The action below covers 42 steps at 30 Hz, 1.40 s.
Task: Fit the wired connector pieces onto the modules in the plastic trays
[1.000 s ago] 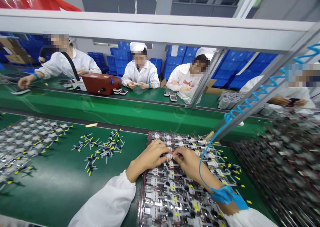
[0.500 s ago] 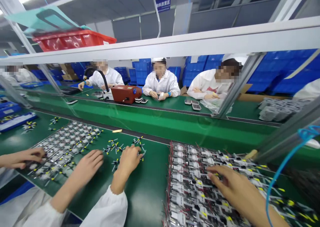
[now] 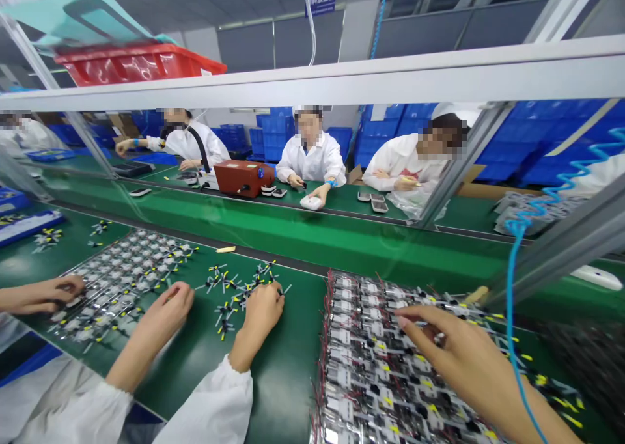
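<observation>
My left hand (image 3: 265,310) is at the loose pile of small grey-legged parts with yellow and black pieces (image 3: 227,292). Its fingers curl down at the pile's right end, and whatever they pinch is hidden behind them. Over the large array of clear-packed units with white blocks and red wires (image 3: 359,353) reaches my right hand (image 3: 449,343). Thumb and forefinger come together at one unit in the upper middle of this array; what lies between the tips is too small to make out. Similar parts with yellow bits lie across the array's right side.
A co-worker's hands (image 3: 170,307) work at another array (image 3: 131,268) on the left. A blue air hose (image 3: 510,320) hangs by my right forearm. The shelf beam (image 3: 342,83) crosses ahead, with a red bin (image 3: 137,63) on top. Several co-workers sit opposite, near a red-brown box (image 3: 241,177).
My left hand has shifted slightly right within the pile. My right hand stays over the array, fingertips closer together. Opposite, a co-worker's hand has brought a white device forward. The view has shifted slightly.
</observation>
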### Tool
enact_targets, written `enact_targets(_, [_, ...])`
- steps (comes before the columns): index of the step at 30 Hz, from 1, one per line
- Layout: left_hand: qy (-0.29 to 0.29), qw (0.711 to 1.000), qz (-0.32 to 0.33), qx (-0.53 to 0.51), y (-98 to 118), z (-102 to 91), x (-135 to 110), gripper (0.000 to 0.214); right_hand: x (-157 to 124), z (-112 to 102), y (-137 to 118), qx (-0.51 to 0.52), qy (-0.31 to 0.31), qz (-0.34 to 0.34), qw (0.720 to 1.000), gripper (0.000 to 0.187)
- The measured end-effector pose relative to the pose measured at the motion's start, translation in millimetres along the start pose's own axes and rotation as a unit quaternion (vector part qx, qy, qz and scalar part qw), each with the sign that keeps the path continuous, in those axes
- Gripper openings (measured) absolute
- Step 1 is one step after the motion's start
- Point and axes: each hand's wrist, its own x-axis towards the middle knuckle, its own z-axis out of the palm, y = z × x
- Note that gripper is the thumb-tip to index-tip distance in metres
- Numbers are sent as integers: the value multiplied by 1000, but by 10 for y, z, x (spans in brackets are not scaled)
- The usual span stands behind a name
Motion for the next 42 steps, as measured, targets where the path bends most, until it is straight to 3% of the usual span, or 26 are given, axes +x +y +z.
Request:
enact_targets(2, [-38,997,21,-57,352,185,38,16,-49,-8,-111,21,-31,-41,998,36])
enact_targets(4, [-81,980,25,-180,594,243,68,12,-98,25,-214,36,-68,-80,994,31])
enact_targets(6, [-128,936,19,-328,786,205,86,15,-124,108,-296,40,-71,-108,991,28])
enact_targets(9, [-189,857,-3,-479,1079,141,100,22,-87,284,-367,25,-14,-135,990,27])
enact_targets(12, [-226,802,-23,-553,1353,178,101,26,5,417,-387,14,4,-139,990,29])
enact_targets(16, [-268,779,15,-567,1495,220,90,30,74,400,-352,40,-1,-107,993,24])
enact_targets(19, [-284,794,110,-525,1380,183,108,32,65,270,-254,64,-8,-68,996,24])
enact_targets(23, [-207,877,258,-350,1089,244,172,23,57,101,-39,132,-26,24,991,27])
enact_targets(26, [-204,883,341,-250,955,386,186,22,70,71,100,187,-38,74,979,29])
enact_targets(30, [-219,873,385,-204,954,490,158,32,85,137,152,207,-50,90,973,30])
enact_targets(35, [-206,872,416,-155,1008,476,152,37,132,182,74,193,-102,74,973,31])
enact_targets(42, [-179,884,426,-61,1034,491,131,33,242,284,-12,112,-87,42,989,28])
